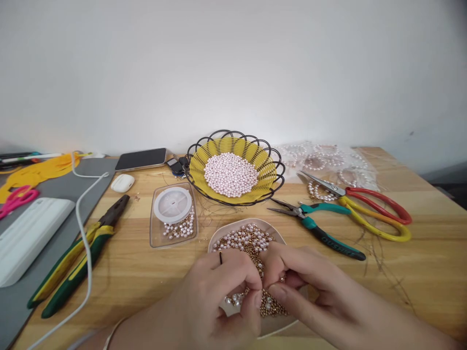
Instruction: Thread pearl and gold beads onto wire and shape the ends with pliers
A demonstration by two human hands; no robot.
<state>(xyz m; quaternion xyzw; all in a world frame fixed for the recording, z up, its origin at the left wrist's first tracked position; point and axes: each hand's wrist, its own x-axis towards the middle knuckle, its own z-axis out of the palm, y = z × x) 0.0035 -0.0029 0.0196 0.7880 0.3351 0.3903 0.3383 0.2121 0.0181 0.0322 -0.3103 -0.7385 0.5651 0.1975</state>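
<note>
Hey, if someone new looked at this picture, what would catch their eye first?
Probably the bright yellow basket with a black looped rim, at the back centre near the wall, holding pale pink beads. Next, the left hand and right hand, fingertips close together over a bead-filled tray at the front. Then the scissors with red and yellow handles, on the right of the table.

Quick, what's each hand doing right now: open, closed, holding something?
Left hand: closed in a pinch over the bead tray; cannot tell what, if anything, it holds.
Right hand: also pinched closed; anything held is too small to see.
</note>
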